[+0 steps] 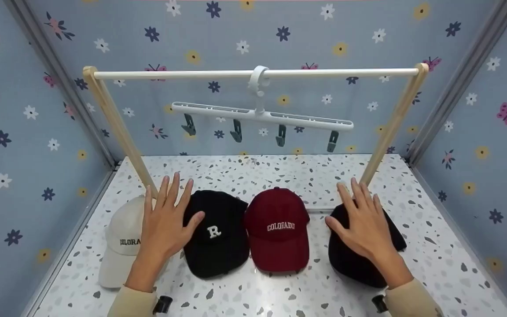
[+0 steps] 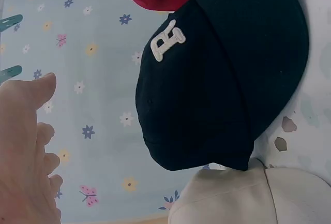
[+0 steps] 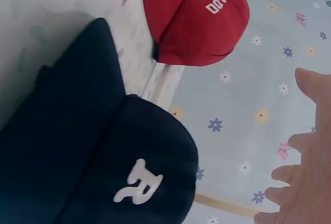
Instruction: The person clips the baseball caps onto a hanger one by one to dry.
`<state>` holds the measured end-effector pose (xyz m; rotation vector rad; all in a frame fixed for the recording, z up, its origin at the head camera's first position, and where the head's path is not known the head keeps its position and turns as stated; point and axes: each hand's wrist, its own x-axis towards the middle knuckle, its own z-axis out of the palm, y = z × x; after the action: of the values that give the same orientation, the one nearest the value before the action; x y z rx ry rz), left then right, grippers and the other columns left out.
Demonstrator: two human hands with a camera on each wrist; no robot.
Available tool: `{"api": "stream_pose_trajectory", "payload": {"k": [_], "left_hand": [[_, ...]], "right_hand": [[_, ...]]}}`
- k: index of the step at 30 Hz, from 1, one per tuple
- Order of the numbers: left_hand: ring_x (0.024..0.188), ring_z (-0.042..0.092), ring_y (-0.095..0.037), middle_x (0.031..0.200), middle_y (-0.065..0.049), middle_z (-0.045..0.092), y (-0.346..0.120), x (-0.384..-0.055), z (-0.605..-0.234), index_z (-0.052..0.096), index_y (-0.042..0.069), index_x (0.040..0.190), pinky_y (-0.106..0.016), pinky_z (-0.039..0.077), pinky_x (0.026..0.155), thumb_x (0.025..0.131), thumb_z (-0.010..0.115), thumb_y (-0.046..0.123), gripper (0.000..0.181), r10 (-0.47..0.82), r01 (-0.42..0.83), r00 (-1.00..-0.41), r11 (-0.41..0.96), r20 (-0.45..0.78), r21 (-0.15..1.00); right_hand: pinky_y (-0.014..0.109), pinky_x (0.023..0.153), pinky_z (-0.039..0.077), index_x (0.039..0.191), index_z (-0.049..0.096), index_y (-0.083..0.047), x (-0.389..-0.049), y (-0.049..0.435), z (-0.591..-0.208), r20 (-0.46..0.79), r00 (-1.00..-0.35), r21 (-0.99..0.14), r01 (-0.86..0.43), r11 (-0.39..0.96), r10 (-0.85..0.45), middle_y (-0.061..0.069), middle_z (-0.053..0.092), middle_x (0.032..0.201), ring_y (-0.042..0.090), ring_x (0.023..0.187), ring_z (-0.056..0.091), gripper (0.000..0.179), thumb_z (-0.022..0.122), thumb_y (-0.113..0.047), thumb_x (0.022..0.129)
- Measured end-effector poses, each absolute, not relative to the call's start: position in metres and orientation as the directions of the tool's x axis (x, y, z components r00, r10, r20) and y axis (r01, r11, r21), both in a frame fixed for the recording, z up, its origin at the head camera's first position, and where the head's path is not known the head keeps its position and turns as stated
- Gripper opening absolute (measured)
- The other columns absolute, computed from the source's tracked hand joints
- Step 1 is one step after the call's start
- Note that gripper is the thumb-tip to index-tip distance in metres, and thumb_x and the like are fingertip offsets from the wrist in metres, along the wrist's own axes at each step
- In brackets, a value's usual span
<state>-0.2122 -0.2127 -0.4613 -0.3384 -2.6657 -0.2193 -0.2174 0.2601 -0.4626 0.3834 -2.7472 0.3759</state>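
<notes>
My left hand (image 1: 167, 226), fingers spread, is held over the gap between a cream baseball cap (image 1: 119, 237) and a black baseball cap with a white R (image 1: 216, 237). In the left wrist view that black cap (image 2: 191, 89) sits apart from the hand, which holds nothing. My right hand (image 1: 363, 224), fingers also extended, overlaps a second black cap (image 1: 346, 259) at the right; the right wrist view shows a white R on this cap (image 3: 139, 182) too. Between the two black caps lies a dark red cap (image 1: 280, 233) lettered COLORADO.
Behind the caps stands a wooden rack with a white crossbar (image 1: 170, 75). From it hangs a white hanger (image 1: 260, 115), tilted down to the right, with several dark green clips (image 1: 236, 130). Floral panels (image 1: 244, 26) enclose the speckled tabletop (image 1: 253, 171) at the back and sides.
</notes>
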Motion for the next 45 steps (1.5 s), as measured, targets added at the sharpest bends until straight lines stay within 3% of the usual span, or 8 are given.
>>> {"api": "stream_pose_trajectory", "payload": {"k": [6,11,20,29,37,45], "left_hand": [[0.164,0.01,-0.036,0.178,-0.012,0.012,-0.205,-0.217,-0.455,0.024,0.02,0.17,-0.062,0.0,0.129,0.106,0.052,0.059,0.08,0.221,0.282,-0.876,0.956,0.428,0.084],[0.165,0.005,-0.034,0.179,-0.011,0.01,-0.196,-0.223,-0.45,0.022,0.021,0.171,-0.059,-0.004,0.129,0.107,0.05,0.059,0.079,0.228,0.285,-0.891,0.954,0.392,0.093],[0.165,0.007,-0.032,0.179,-0.009,0.01,-0.18,-0.232,-0.446,0.02,0.023,0.171,-0.055,-0.006,0.13,0.108,0.043,0.061,0.077,0.255,0.317,-0.894,0.941,0.368,0.118],[0.164,0.016,-0.034,0.177,-0.01,0.017,-0.169,-0.238,-0.449,0.023,0.022,0.171,-0.056,0.0,0.131,0.107,0.052,0.057,0.078,0.281,0.355,-0.874,0.927,0.396,0.125],[0.163,0.018,-0.032,0.178,-0.008,0.015,-0.161,-0.241,-0.452,0.02,0.024,0.171,-0.053,0.002,0.132,0.108,0.052,0.055,0.077,0.286,0.371,-0.871,0.916,0.399,0.152],[0.161,0.024,-0.035,0.176,-0.011,0.022,-0.155,-0.244,-0.458,0.03,0.02,0.169,-0.057,0.007,0.131,0.107,0.056,0.052,0.075,0.305,0.409,-0.85,0.896,0.431,0.173]], "right_hand": [[0.066,0.127,0.014,0.17,0.027,-0.018,-0.231,0.254,-0.452,0.322,-0.917,-0.235,-0.318,0.918,-0.235,0.02,0.018,0.176,0.045,0.161,0.016,0.085,0.059,-0.06,0.103],[0.065,0.127,0.015,0.171,0.025,-0.019,-0.239,0.251,-0.449,0.294,-0.923,-0.249,-0.324,0.913,-0.247,0.02,0.016,0.176,0.044,0.162,0.013,0.086,0.057,-0.062,0.103],[0.065,0.126,0.019,0.17,0.028,-0.019,-0.247,0.245,-0.447,0.287,-0.921,-0.3,-0.347,0.889,-0.263,0.018,0.018,0.176,0.043,0.161,0.016,0.085,0.06,-0.06,0.102],[0.067,0.125,0.02,0.171,0.023,-0.025,-0.253,0.242,-0.445,0.257,-0.929,-0.335,-0.345,0.877,-0.267,0.017,0.017,0.176,0.041,0.162,0.015,0.085,0.058,-0.061,0.103],[0.07,0.12,0.028,0.17,0.026,-0.023,-0.258,0.242,-0.452,0.275,-0.92,-0.34,-0.365,0.867,-0.28,0.017,0.022,0.175,0.045,0.159,0.024,0.084,0.06,-0.058,0.103],[0.072,0.114,0.036,0.17,0.027,-0.026,-0.263,0.236,-0.455,0.271,-0.923,-0.374,-0.362,0.854,-0.273,0.018,0.026,0.173,0.048,0.153,0.035,0.082,0.061,-0.059,0.103]]}}
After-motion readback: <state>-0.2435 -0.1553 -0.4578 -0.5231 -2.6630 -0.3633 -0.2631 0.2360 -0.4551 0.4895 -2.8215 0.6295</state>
